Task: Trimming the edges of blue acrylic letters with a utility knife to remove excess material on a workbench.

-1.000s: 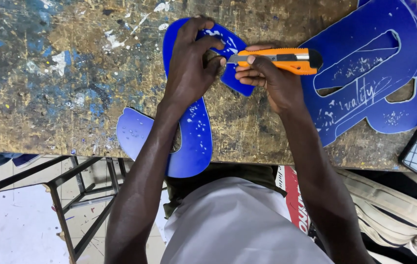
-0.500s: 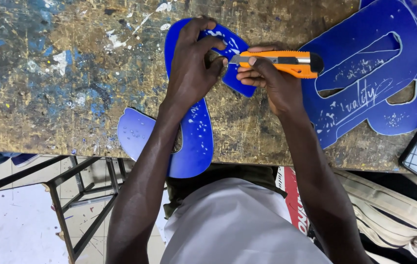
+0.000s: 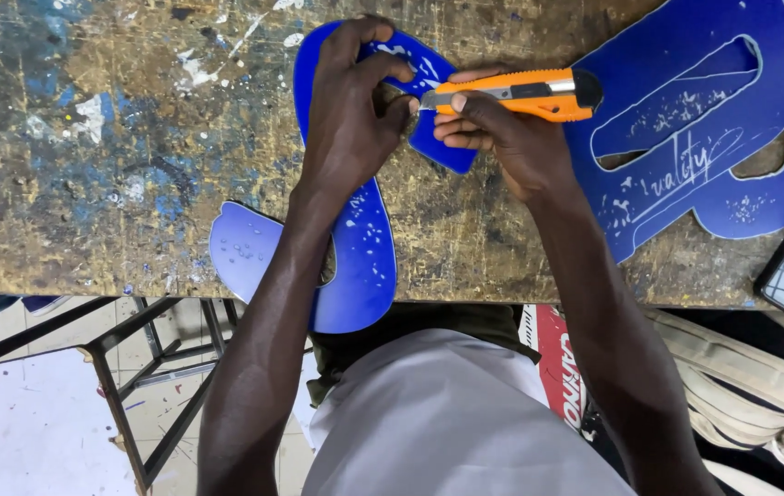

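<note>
Knife met blue cut-out on the paint-stained bench.
The left hand pressed the blue cut-out at twelve o'clock; the right hand, at one o'clock, gripped an orange utility knife.

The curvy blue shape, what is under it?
The curvy blue shape lies flat on a paint-splattered wooden table; its lower end sticks out past the table edge. The left hand covers its upper part, so that part cannot be seen.
</note>
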